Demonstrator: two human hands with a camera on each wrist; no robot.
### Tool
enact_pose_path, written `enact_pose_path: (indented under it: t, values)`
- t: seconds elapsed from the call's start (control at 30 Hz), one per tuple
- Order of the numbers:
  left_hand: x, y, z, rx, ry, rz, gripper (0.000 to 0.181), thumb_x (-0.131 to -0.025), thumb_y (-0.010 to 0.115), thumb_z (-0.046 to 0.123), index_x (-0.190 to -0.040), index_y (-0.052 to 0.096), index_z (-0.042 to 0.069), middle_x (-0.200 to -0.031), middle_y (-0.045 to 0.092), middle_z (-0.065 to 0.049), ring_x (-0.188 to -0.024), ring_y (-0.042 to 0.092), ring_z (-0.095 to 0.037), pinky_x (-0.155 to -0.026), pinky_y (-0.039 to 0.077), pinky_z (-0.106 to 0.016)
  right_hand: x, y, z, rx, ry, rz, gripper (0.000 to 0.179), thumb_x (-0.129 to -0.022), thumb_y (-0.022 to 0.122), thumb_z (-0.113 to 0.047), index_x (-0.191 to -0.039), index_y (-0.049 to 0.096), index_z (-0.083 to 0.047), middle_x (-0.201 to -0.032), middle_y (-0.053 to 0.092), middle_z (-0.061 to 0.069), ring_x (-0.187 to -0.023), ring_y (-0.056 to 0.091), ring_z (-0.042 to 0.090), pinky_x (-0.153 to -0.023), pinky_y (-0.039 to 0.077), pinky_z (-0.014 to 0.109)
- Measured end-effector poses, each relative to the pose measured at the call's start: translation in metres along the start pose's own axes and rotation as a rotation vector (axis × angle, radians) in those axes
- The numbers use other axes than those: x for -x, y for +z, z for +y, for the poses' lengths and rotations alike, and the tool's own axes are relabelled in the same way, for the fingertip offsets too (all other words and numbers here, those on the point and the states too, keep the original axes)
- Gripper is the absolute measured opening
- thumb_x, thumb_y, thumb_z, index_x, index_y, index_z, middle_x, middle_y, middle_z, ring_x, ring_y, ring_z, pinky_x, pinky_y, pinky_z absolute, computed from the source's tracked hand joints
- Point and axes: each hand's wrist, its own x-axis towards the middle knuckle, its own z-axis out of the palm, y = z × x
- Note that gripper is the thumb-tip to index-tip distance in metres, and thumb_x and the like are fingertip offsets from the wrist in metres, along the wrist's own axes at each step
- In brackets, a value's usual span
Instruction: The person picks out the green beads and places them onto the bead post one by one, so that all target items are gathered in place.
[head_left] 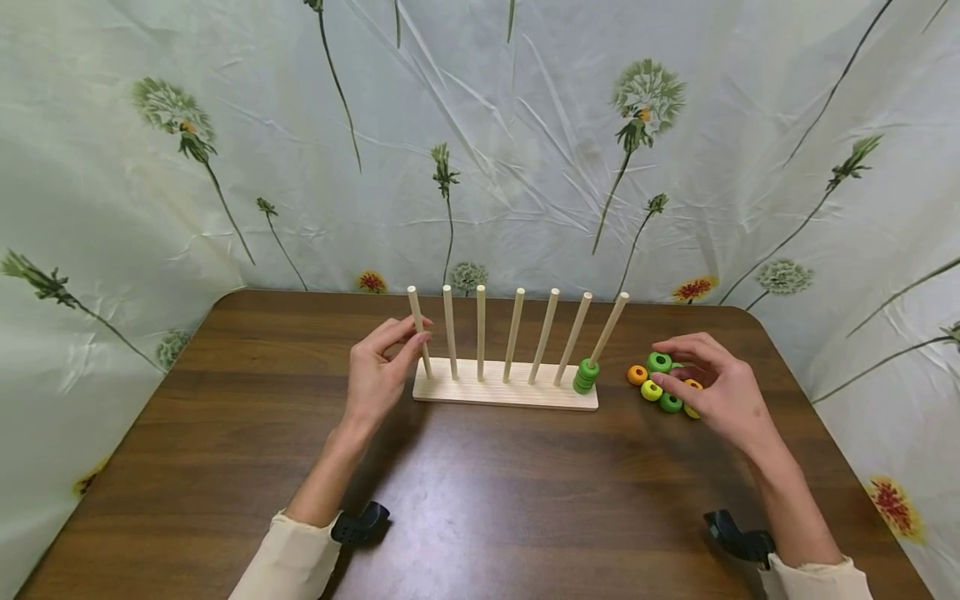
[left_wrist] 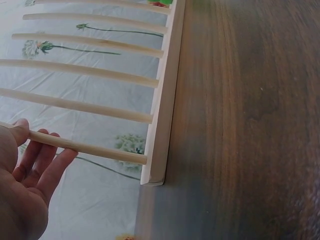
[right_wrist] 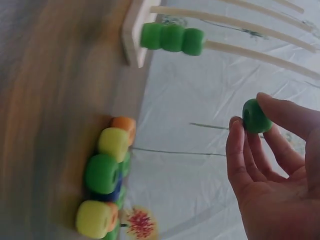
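A pale wooden stand (head_left: 506, 395) with several upright pegs sits on the table. My left hand (head_left: 380, 371) pinches its leftmost peg (left_wrist: 92, 148) between thumb and fingertips. Three green beads (right_wrist: 172, 38) are stacked on the rightmost peg (head_left: 609, 329), down against the base. To the right of the stand, my right hand (head_left: 726, 392) pinches a green bead (right_wrist: 256, 117) between thumb and fingers, raised above the loose beads. Those include a yellow bead (head_left: 651, 390), an orange bead (head_left: 637, 375) and another green bead (head_left: 671, 403); the hand partly covers the group in the head view.
The brown wooden table (head_left: 525, 500) has rounded far corners. Right behind it hangs a pale cloth (head_left: 517, 167) printed with dandelions, which also runs along both sides. Dark straps (head_left: 738, 537) with camera mounts are on both wrists, below light sleeves (head_left: 288, 558).
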Motion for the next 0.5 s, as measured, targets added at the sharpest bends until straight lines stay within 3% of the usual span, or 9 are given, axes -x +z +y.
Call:
enact_pose_path:
  t: [0.23,0.5]
  values:
    - [0.000,0.001,-0.002,-0.012,0.013,0.006,0.018,-0.095,0.075,0.006,-0.113,0.079,0.002,-0.099,0.072,-0.019,-0.086,0.072,-0.013,-0.073,0.065,-0.021,-0.005,-0.002,-0.015,-0.056,-0.005,0.020,0.039,-0.091,0.078,0.000,-0.128,0.069,-0.004,-0.118,0.064,-0.011,-0.106,0.065,-0.005,-0.091,0.054,0.004]
    - [0.000,0.001,0.000,-0.012,0.021,0.006,0.019,-0.095,0.075,0.007,-0.113,0.079,0.002,-0.099,0.073,-0.018,-0.087,0.073,-0.018,-0.072,0.064,-0.019,-0.015,0.000,-0.030,-0.114,-0.014,0.095,0.044,-0.093,0.076,0.000,-0.136,0.064,-0.001,-0.123,0.067,-0.016,-0.109,0.067,-0.004,-0.093,0.054,0.005]
